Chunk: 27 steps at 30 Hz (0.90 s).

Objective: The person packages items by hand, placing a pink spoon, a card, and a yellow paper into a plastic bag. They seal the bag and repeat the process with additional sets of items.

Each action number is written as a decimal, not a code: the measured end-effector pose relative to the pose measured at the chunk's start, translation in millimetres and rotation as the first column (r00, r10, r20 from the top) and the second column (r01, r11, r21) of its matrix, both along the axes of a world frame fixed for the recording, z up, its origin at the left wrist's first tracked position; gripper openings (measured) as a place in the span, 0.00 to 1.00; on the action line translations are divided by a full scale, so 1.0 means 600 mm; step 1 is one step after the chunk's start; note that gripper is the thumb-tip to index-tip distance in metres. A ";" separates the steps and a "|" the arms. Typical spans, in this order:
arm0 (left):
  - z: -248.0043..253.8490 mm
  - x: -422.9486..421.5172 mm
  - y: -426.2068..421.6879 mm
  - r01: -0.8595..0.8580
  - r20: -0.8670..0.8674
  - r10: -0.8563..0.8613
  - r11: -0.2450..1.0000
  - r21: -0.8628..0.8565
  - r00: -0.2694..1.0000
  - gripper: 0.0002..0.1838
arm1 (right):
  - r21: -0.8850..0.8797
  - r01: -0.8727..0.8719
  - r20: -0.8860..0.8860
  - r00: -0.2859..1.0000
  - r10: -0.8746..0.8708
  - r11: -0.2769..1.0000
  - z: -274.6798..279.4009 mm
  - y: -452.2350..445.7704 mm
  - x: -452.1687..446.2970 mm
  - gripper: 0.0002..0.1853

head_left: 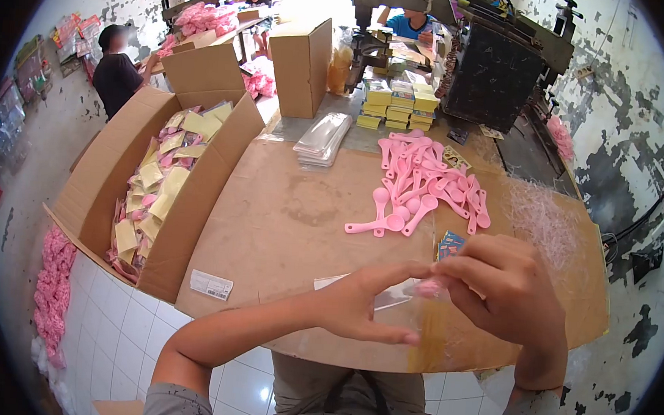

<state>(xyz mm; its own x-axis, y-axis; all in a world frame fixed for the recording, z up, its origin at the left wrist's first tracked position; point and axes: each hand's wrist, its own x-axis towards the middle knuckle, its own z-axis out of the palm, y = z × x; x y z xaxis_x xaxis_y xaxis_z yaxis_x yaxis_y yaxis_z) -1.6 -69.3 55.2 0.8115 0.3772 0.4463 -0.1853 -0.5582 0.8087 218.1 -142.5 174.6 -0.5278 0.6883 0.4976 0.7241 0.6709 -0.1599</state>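
My right hand [505, 290] is closed in a pinch over the table's near side. At its fingertips is a small blurred pink thing [428, 288], whose kind I cannot make out. My left hand [375, 305] faces it, thumb and fingers spread apart, with its fingertips close to the right hand's. Beneath the hands lies a clear plastic bag [395, 297], partly hidden. Blue printed cards [449, 243] show just beyond the right hand. Past them is a heap of pink measuring spoons [425, 175].
A large cardboard box [203, 207] holds yellow-carded packets at left. Clear bags [323, 140] and stacked yellow card bundles [397, 105] lie at the table's back. Shredded strands [544, 220] cover the right side. A dark machine [492, 73] and several people are beyond.
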 end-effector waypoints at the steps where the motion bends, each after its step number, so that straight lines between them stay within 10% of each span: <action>1: 0.004 0.003 -0.005 -0.030 -0.013 0.030 1.000 -0.007 0.999 0.35 | -0.033 0.019 0.008 1.000 -0.019 0.999 -0.005 0.001 0.000 0.08; 14: -0.022 0.046 0.021 -0.015 0.112 0.093 0.829 -0.559 0.989 0.16 | -0.374 0.080 -0.400 0.885 -0.238 0.924 -0.071 0.049 0.028 0.07; 22: -0.039 0.027 0.031 -0.167 0.085 0.263 0.798 -0.579 0.961 0.18 | 0.257 0.071 -0.144 0.989 -0.034 0.964 -0.130 0.091 -0.006 0.11; 27: -0.046 0.017 0.029 -0.329 -0.083 0.322 0.868 -0.372 0.943 0.23 | 0.359 0.131 -0.001 0.990 -0.140 0.924 -0.143 0.105 -0.033 0.12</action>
